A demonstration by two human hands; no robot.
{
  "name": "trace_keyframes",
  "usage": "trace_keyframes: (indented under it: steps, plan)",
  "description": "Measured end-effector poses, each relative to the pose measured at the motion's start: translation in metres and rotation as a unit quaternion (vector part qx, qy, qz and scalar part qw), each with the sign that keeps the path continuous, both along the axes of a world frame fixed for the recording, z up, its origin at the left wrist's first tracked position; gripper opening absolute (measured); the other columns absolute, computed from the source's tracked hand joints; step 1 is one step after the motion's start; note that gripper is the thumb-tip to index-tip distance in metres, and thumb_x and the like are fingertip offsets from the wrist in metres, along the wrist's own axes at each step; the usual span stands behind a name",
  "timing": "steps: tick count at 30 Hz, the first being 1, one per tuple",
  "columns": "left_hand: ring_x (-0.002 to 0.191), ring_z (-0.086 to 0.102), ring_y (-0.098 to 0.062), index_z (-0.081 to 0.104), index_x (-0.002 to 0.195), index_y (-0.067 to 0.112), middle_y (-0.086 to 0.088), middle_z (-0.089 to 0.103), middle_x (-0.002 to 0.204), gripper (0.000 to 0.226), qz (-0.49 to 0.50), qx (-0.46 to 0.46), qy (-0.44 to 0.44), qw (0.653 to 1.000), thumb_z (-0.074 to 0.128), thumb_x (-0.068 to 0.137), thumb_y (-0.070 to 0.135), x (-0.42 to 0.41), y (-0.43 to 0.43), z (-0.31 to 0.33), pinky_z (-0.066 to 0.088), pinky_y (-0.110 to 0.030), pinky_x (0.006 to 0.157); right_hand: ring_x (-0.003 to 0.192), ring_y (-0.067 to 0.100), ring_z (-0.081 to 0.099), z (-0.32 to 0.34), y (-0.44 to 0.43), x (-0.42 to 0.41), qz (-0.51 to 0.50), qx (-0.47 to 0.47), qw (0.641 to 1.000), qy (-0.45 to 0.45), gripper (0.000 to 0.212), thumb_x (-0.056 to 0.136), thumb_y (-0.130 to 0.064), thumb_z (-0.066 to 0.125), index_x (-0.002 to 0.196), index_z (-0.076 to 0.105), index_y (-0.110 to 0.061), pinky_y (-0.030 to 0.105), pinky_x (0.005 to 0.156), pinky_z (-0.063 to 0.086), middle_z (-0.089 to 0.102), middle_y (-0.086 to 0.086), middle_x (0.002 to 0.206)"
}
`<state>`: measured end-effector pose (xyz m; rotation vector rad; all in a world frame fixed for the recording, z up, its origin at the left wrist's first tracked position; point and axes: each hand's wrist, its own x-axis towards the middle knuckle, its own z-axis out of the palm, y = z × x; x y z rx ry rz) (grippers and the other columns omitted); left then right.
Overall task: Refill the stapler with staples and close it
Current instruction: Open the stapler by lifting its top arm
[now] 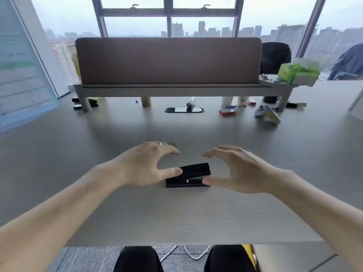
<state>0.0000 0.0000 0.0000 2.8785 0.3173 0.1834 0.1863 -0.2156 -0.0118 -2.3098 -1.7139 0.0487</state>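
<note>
A black stapler (193, 173) lies on the grey desk (176, 213) in front of me, its top arm down over the base with a small gap at the right end. My left hand (145, 163) hovers at its left end, fingers spread, thumb tip right at the stapler's top. On the other side, my right hand (233, 169) has its fingers apart and its thumb close to the base. Neither hand holds anything. A small dark object (172, 144), too small to identify, lies just beyond my left fingers.
A brown desk divider (169, 61) on a raised shelf spans the back. Under it are a cable port (184, 110), a small red box (227, 111), a white game controller (267, 113) and small bottles. A green tissue pack (298, 72) sits at the back right, a monitor (21, 65) at left.
</note>
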Motion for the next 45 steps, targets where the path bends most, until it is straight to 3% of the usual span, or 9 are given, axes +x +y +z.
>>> trace_keyframes:
  steps: [3,7,10,13,21,27,36,39,45]
  plan:
    - [0.128,0.059,-0.004,0.060,0.138,0.040,0.021,0.064,0.137,0.058,0.006,-0.011,0.014,1.000,0.058,0.088,0.070,0.000,-0.006,-0.015,0.047,-0.034,0.109,0.133,0.010,0.054,-0.021,-0.002,0.005,-0.010,0.000,1.000,0.016,0.068,0.085,-0.070,0.067,0.141,0.059,-0.032,0.034,0.108,0.047,0.064,-0.014,0.138]
    - [0.097,0.067,-0.005,0.069,0.110,0.038,0.018,0.074,0.102,0.027,0.007,-0.041,-0.005,0.999,0.069,0.088,0.053,0.004,-0.010,-0.035,0.055,-0.036,0.090,0.108,0.011,0.063,-0.049,0.001,0.012,-0.008,0.052,0.996,0.069,0.031,0.089,-0.051,0.075,0.109,0.072,-0.027,0.035,0.096,0.052,0.071,-0.011,0.109]
    - [0.090,0.067,-0.007,0.069,0.105,0.035,0.017,0.074,0.095,0.023,0.013,-0.046,-0.011,0.999,0.075,0.086,0.047,0.008,-0.011,-0.041,0.055,-0.037,0.085,0.093,0.008,0.064,-0.062,0.004,0.010,-0.009,0.106,0.989,0.103,0.020,0.090,-0.046,0.076,0.094,0.072,-0.026,0.031,0.084,0.052,0.069,-0.011,0.095]
    - [0.087,0.067,-0.005,0.069,0.107,0.035,0.017,0.074,0.096,0.026,0.004,-0.067,-0.042,0.997,0.077,0.085,0.046,0.016,-0.016,-0.042,0.055,-0.034,0.082,0.085,0.004,0.058,-0.071,0.007,0.008,-0.012,0.142,0.979,0.143,0.017,0.088,-0.042,0.079,0.087,0.071,-0.026,0.017,0.071,0.041,0.064,-0.010,0.087]
    - [0.090,0.066,-0.009,0.070,0.103,0.027,0.011,0.073,0.096,0.022,-0.023,-0.127,-0.130,0.983,0.079,0.087,0.038,0.056,-0.053,-0.047,0.054,-0.030,0.081,0.089,0.000,0.057,-0.072,0.006,0.009,-0.006,0.154,0.971,0.181,0.013,0.087,-0.042,0.082,0.084,0.070,-0.045,0.009,0.073,0.036,0.065,-0.012,0.090]
    - [0.091,0.069,-0.004,0.073,0.103,0.025,0.013,0.077,0.095,0.019,-0.014,-0.161,-0.181,0.970,0.081,0.087,0.033,0.051,-0.047,-0.037,0.045,-0.009,0.078,0.090,0.003,0.061,-0.075,0.006,0.012,-0.012,0.165,0.973,0.162,0.017,0.085,-0.043,0.084,0.097,0.080,-0.032,0.011,0.079,0.041,0.069,-0.013,0.094]
    - [0.094,0.075,-0.011,0.074,0.101,0.023,0.008,0.080,0.099,0.016,0.019,-0.273,-0.258,0.927,0.081,0.087,0.020,0.012,-0.010,-0.017,0.059,-0.028,0.090,0.092,0.003,0.063,-0.074,0.006,0.011,-0.017,0.166,0.975,0.150,0.019,0.084,-0.040,0.084,0.097,0.080,-0.027,0.006,0.081,0.039,0.070,-0.012,0.097]
    - [0.094,0.076,-0.012,0.074,0.101,0.019,-0.003,0.081,0.104,0.020,0.032,-0.324,-0.282,0.903,0.077,0.082,0.026,-0.006,0.004,-0.018,0.059,-0.025,0.090,0.093,0.003,0.064,-0.075,0.006,0.011,-0.019,0.167,0.974,0.149,0.020,0.084,-0.041,0.084,0.098,0.080,-0.027,0.007,0.083,0.040,0.071,-0.013,0.098]
    - [0.096,0.078,-0.012,0.071,0.102,0.010,-0.009,0.082,0.106,0.022,0.057,-0.404,-0.297,0.863,0.074,0.080,0.015,-0.036,0.031,-0.031,0.060,-0.021,0.090,0.093,0.004,0.064,-0.075,0.006,0.010,-0.021,0.165,0.976,0.141,0.019,0.084,-0.040,0.085,0.096,0.080,-0.026,0.008,0.082,0.041,0.071,-0.013,0.097]
